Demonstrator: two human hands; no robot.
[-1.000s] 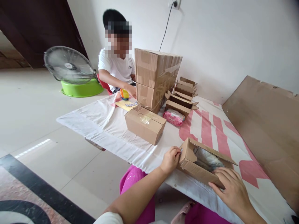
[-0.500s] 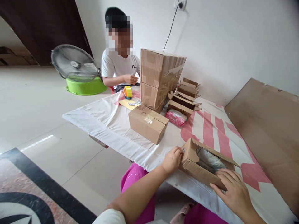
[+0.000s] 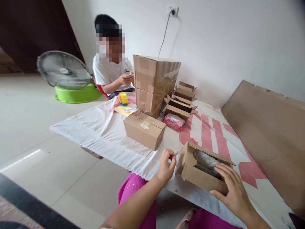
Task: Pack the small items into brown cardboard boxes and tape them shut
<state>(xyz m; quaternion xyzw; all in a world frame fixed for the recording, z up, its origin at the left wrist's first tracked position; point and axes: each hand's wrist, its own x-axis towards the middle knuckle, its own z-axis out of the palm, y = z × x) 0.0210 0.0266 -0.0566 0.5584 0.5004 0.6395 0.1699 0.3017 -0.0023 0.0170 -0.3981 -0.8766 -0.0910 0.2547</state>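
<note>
In the head view, a cardboard box (image 3: 202,179) lies at the near edge of the table with its top partly open. Inside it shows a pale, crinkled plastic-wrapped item (image 3: 206,162), its kind unclear. My left hand (image 3: 166,165) is closed just left of the box, pinching a small thin greyish piece (image 3: 176,153) between thumb and fingers. My right hand (image 3: 232,187) is at the box's right end, fingers stretched over the opening and thumb by the front wall. A taped, closed box (image 3: 144,132) sits farther left.
Stacked taped cartons (image 3: 149,76) rise mid-table, beside several open boxes (image 3: 178,106) and a pink wipes pack (image 3: 173,121). A tape roll (image 3: 123,98) lies near another seated person (image 3: 114,74). A large cardboard sheet (image 3: 264,127) stands right; a fan (image 3: 64,70) is left.
My left hand has come away from the box's left end, with the small thin piece now showing in its fingers. My right hand's fingers have lifted slightly. The view has shifted right.
</note>
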